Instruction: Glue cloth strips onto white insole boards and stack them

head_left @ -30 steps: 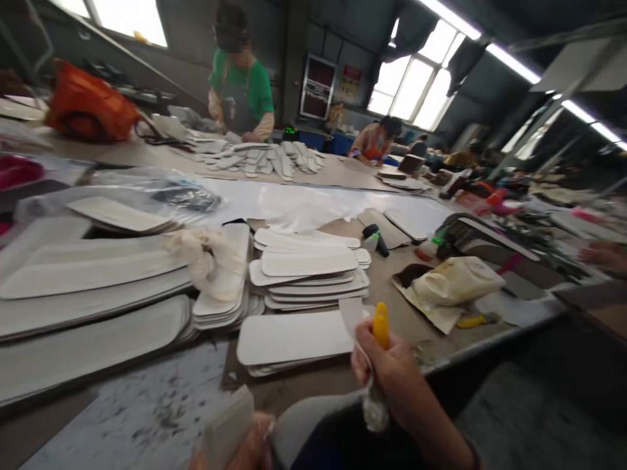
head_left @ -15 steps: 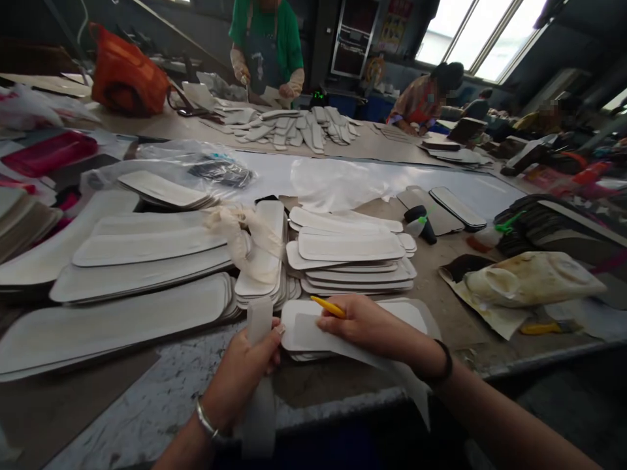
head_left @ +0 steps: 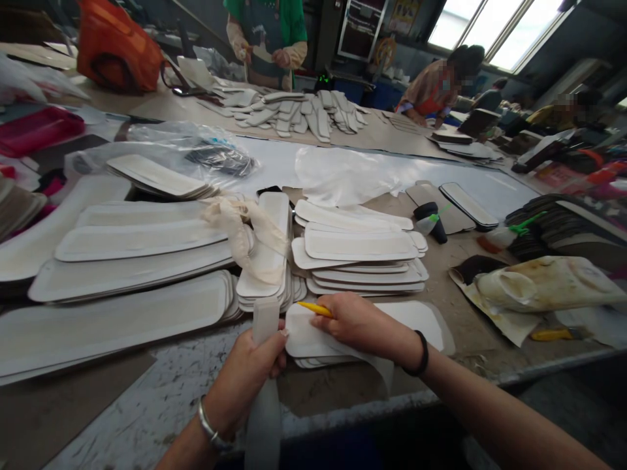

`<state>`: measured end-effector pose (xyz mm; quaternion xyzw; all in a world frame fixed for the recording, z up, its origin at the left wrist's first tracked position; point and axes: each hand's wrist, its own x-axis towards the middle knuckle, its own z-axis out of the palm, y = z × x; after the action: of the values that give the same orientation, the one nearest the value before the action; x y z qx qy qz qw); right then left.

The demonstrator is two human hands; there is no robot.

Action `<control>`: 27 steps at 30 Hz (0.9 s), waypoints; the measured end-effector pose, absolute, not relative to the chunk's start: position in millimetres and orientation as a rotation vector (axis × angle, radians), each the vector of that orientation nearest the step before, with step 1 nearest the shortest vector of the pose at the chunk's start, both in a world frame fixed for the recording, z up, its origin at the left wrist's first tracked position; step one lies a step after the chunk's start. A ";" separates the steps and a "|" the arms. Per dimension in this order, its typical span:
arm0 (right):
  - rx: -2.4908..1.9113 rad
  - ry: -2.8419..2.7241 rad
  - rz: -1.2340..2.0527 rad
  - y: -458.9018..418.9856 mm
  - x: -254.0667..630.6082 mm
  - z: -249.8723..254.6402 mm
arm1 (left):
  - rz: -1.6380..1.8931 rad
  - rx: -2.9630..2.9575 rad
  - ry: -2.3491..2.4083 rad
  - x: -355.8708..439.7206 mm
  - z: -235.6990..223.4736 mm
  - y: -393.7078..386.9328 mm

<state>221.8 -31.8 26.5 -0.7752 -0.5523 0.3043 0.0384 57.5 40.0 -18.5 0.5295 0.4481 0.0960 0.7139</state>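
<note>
My left hand (head_left: 247, 372) pinches a pale, translucent strip (head_left: 267, 320) that hangs below the table edge. Beside it, my right hand (head_left: 362, 326) rests over a rounded white panel (head_left: 426, 320) on top of a small stack. A slim yellow tool (head_left: 316, 308) is gripped in that hand, its end pointing left; its kind is unclear. From beneath the right hand, another thin pale piece (head_left: 382, 369) droops over the front of the stack. The fingertips of my right hand are partly hidden.
Stacked white panels (head_left: 362, 243) and longer ones (head_left: 122, 320) lie behind and left. A cream cloth band (head_left: 240, 238) drapes over a stack. A stained container (head_left: 548, 284) and yellow-handled tool (head_left: 551, 335) lie right. A person in green (head_left: 267, 46) works opposite.
My right hand has shifted slightly left along the panel with the yellow tool. The pale piece under it hangs shorter. My left hand keeps its hold on the strip. The view has shifted a little.
</note>
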 end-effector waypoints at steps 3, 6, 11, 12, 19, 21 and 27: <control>-2.415 -1.738 0.894 -29.1 217.3 27.8 | 0.206 1.183 1.007 60.6 -18.5 40.1; -2.442 -1.746 0.880 -28.9 211.8 32.3 | 0.206 1.181 1.035 63.4 -20.4 38.7; -2.513 -1.703 0.862 -62.1 230.1 45.3 | 0.255 1.185 1.078 61.9 -19.7 36.3; -2.544 -1.638 0.856 -75.0 239.1 47.2 | 0.266 1.184 1.091 60.6 -19.0 36.2; -2.635 -1.257 0.594 -145.6 278.4 40.5 | 0.265 1.220 1.113 51.7 -21.6 30.0; -2.772 -1.214 0.518 -147.2 274.6 35.4 | 0.246 1.256 1.109 51.8 -22.1 27.0; -2.897 -1.233 0.443 -143.9 268.0 25.9 | 0.253 1.284 1.169 56.2 -27.7 23.4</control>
<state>268.0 -143.9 25.9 -0.9110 -0.3878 0.1392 -0.0189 56.2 23.4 -27.7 0.5626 0.5123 0.1107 0.6393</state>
